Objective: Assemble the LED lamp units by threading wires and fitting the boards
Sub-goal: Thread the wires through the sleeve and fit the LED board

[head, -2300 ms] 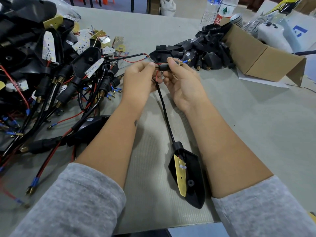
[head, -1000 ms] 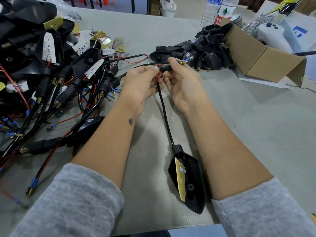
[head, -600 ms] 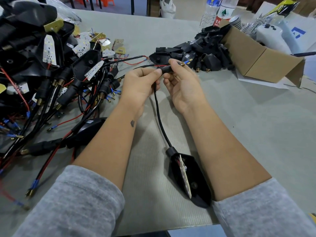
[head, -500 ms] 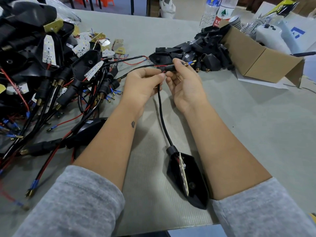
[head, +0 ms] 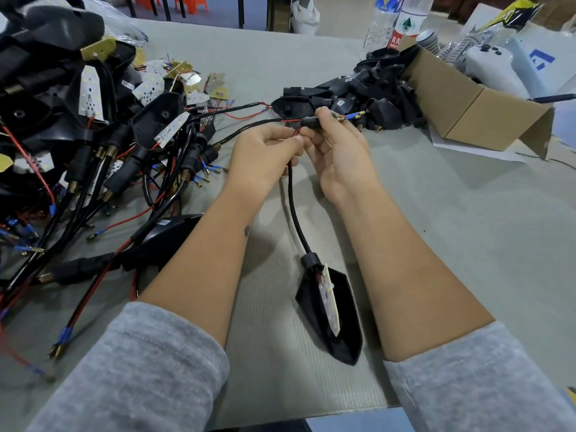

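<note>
**Both hands on the cable end, lamp shell lying between the forearms**

A cardboard box lies on its side toward the far right corner of the table, its open mouth facing left. Black shells spill from it onto the table; how many sit deeper inside is hidden by the box wall. Behind the box stand two bottles, cut off by the top edge.

The right hand pinches a black sleeve between thumb and fingers, with a brass-tipped blue wire poking out past the fingertips. The left hand has its fingers curled together at the red wire just below the sleeve; it seems to pinch it, though the grip itself is hidden behind the fingers. From the hands a black cable drops toward the near edge into the lamp shell, which lies on the table between the forearms with a white LED board tilted on edge inside it.

Along the left edge lies a heap of wired lamp units, partly out of frame.
</note>
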